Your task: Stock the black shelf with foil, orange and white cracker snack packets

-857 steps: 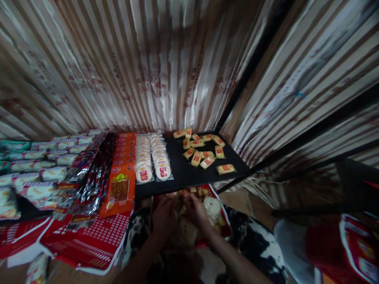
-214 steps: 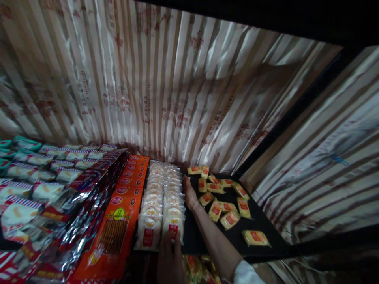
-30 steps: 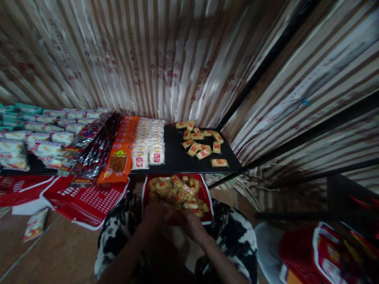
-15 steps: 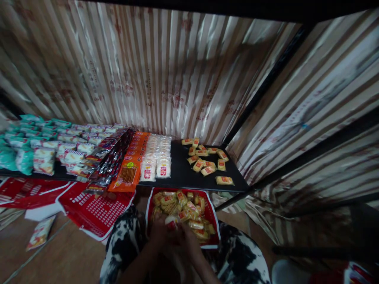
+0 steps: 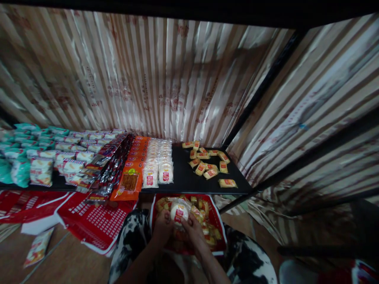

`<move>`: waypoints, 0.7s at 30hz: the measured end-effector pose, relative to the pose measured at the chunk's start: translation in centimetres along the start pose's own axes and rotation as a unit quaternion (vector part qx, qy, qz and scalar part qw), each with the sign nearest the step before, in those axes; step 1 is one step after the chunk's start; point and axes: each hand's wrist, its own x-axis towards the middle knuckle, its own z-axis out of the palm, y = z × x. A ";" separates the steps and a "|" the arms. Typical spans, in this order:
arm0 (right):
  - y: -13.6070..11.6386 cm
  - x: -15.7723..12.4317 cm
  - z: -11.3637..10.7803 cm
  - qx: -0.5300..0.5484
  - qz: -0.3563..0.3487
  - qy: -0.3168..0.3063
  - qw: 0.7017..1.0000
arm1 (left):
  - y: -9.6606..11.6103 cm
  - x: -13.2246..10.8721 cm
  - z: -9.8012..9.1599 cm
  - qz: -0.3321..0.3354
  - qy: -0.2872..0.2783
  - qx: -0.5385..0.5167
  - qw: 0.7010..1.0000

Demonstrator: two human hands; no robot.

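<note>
A clear packet with a round white cracker is held between my two hands above a red basket. My left hand grips its left side and my right hand its lower right side. Small yellow packets fill the basket, which stands between my knees. On the black shelf beyond, two rows of white cracker packets lie beside orange packets. Several loose yellow packets are scattered toward the shelf's right end.
Dark shiny packets, white bags and green bags crowd the shelf's left side. Another red basket lies below, with a packet on the floor. A striped curtain hangs behind; black frame bars cross the right side.
Both hands have raised the white cracker packet, which now shows face up above the basket. The whole view has shifted slightly.
</note>
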 end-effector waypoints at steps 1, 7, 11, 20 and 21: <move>-0.5 0.5 0.3 -0.021 -0.021 0.007 1.000 | 0.2 0.2 -0.4 0.010 0.004 0.001 1.000; -4.0 5.2 2.6 -0.139 -0.143 -0.029 0.980 | 1.8 2.1 -2.5 0.247 0.150 0.153 0.945; -5.0 8.5 4.7 -0.185 -0.168 -0.023 0.968 | 2.5 3.9 -4.0 0.361 0.226 0.268 0.865; -5.6 11.0 6.6 -0.346 -0.166 0.031 0.923 | 2.3 6.9 -6.7 0.390 0.275 0.352 0.806; -5.7 10.9 6.7 -0.375 -0.170 0.038 0.910 | 2.2 7.0 -6.7 0.382 0.270 0.356 0.809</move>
